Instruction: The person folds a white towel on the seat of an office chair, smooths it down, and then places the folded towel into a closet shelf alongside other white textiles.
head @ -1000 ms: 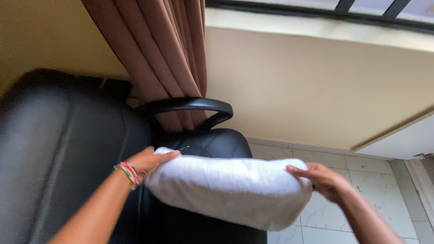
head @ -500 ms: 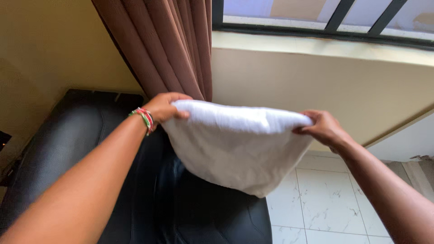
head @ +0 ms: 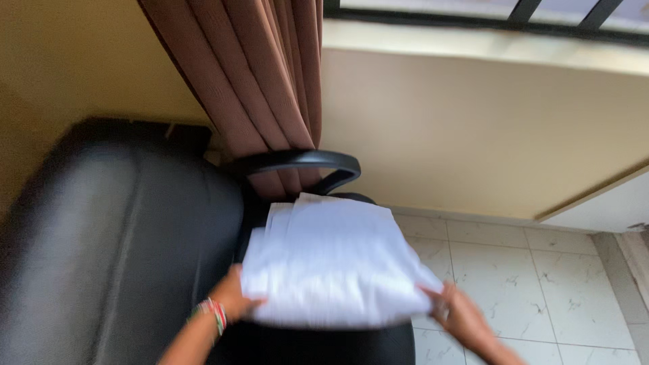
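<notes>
A folded white cloth [head: 331,260] lies flat across the seat of a black office chair [head: 122,243]. My left hand [head: 236,297], with a striped bracelet on its wrist, grips the cloth's near left corner. My right hand [head: 456,314] holds the near right corner, which hangs over the seat's edge. The frame is blurred by motion.
The chair's black armrest [head: 301,162] arches just beyond the cloth. A brown curtain [head: 263,88] hangs behind it against a beige wall [head: 473,128] under a barred window. White marble floor tiles [head: 541,284] lie to the right of the chair.
Both hands lifted the cloth up in front of the curtain, then brought it down onto the chair seat. The cloth now lies flat.
</notes>
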